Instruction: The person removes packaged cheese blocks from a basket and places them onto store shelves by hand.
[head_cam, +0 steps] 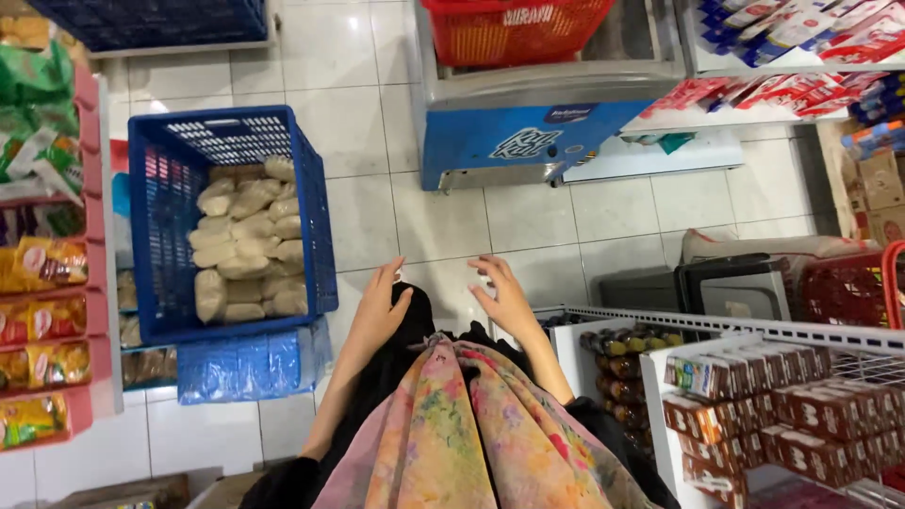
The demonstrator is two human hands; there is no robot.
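Two bare hands hovering over the shop floor.
The left hand [377,306] and right hand [504,297] are hanging open, seemingly empty; the blue crate [165,217] is sitting left of both.

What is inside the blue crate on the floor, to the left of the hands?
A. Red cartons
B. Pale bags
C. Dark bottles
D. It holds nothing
B: the blue crate is stacked with pale bags, left of the left hand.
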